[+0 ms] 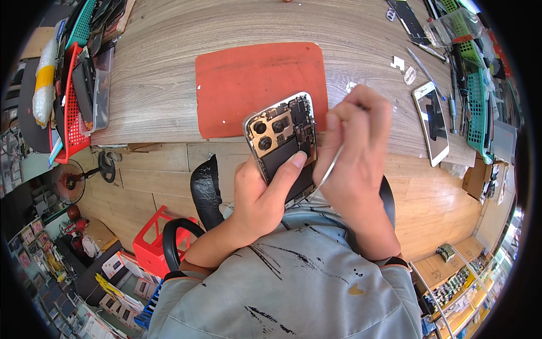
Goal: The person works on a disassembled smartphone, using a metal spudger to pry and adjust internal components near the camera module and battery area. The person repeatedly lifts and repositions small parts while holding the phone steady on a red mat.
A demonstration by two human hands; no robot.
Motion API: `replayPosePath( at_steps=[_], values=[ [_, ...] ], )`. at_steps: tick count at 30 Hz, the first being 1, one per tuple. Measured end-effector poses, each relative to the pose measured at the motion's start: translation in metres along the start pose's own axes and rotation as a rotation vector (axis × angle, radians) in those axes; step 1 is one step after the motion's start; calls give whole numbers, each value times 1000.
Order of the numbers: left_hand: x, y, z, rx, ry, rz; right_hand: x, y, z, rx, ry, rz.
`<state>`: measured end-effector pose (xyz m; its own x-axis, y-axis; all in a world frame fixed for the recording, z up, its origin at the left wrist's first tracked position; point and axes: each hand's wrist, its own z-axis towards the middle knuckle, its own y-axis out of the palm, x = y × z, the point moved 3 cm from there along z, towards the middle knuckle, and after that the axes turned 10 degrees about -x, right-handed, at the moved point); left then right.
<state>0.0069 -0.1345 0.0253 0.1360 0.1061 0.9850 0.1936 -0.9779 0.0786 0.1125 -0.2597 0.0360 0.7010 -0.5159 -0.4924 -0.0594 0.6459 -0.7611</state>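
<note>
Head view takes in a pale wood-plank floor (pixel 440 198) below a grey-brown wood-grain tabletop (pixel 158 85), with a red plastic stool (pixel 151 252) at left and a worn, orange-red rectangular mat (pixel 254 79) on the tabletop. Over the mat's near edge, the left grip (pixel 254 198) wraps firmly around a silver-edged phone (pixel 307 133), thumb pressed across it; its opening-up looks done and its cover is off, while the flat black battery (pixel 275 162) and gold-framed, three-lens camera section (pixel 271 134) sit in place. Close beside it, the blurred right grip (pixel 358 147) has its fingers curled in, seemingly around a slender pale rod (pixel 333 164).

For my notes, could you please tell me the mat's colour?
The mat is orange-red, showing best in the head view.
</note>
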Motion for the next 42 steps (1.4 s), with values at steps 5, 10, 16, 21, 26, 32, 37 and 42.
replayPosePath(
  at_steps=[5,10,16,21,26,32,37,42],
  values=[
    [-5,6,0,-30,-140,-313,32,-16,2,102,32,-39],
    [-5,6,1,-47,-129,-308,41,-26,4,140,-33,-106],
    [-4,6,2,-42,-133,-299,40,-23,4,79,3,-33],
    [0,3,5,-35,-132,-285,42,-22,3,88,-17,23],
    [1,-5,12,-2,-107,-372,47,-23,1,99,-8,36],
    [1,-12,26,21,-60,-403,51,-26,0,80,55,24],
    [-2,-3,28,-90,-133,-420,39,-33,3,69,-52,107],
    [-1,-1,34,-177,-33,-156,31,-24,7,50,-70,218]
  ],
)
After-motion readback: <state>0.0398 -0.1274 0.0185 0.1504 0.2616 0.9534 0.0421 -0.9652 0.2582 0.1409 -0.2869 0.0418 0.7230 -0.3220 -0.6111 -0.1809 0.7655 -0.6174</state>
